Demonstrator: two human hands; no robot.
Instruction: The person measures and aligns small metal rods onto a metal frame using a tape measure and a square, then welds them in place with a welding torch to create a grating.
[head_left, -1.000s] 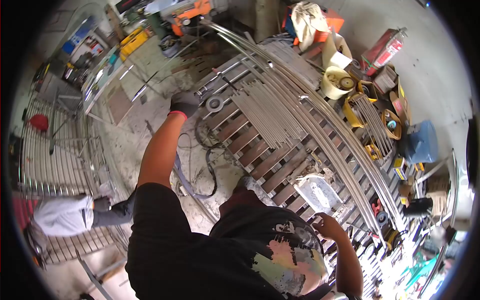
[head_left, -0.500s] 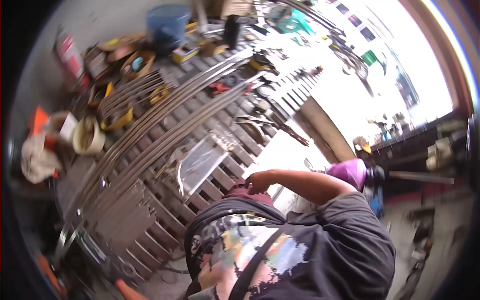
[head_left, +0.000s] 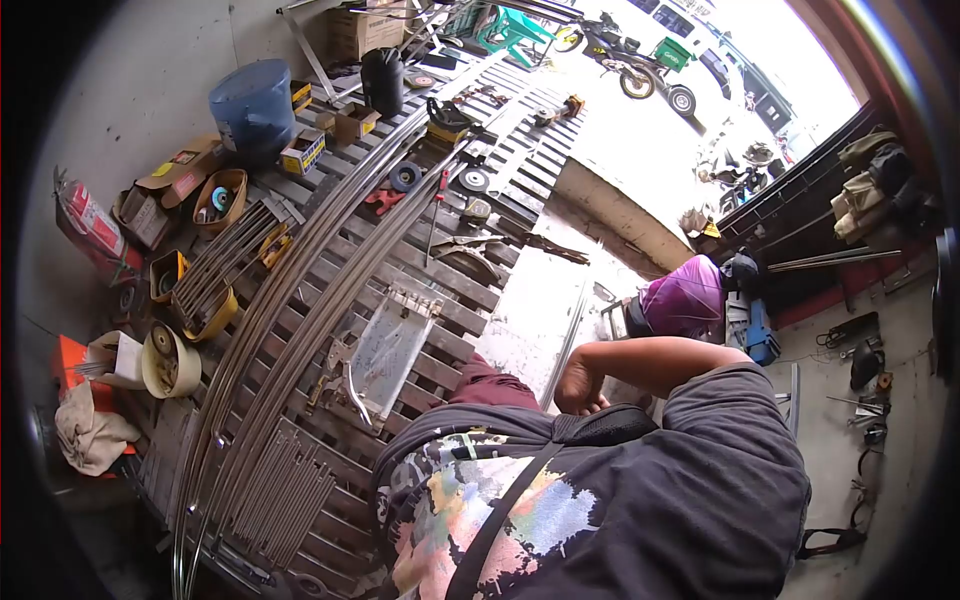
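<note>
My right hand is bent in front of my chest, its fingers curled downward beside the black padded strap that crosses my shirt. Whatever those fingers hold, if anything, is hidden. A long silver metal bar runs away just past this hand. My left hand is out of view. In front of me, a grey metal plate with a curved handle lies on the slatted wooden platform. Long thin metal tubes stretch across the slats at its left.
Shorter rods lie at lower left. A blue bucket, a white tub and a fire extinguisher stand along the wall. A screwdriver and grinding discs lie farther back. A purple cloth-covered object is at right.
My view has turned and steadied. My right hand has moved from near my maroon trousers toward the strap at my chest. The left-hand fingers at lower left have gone out of view.
</note>
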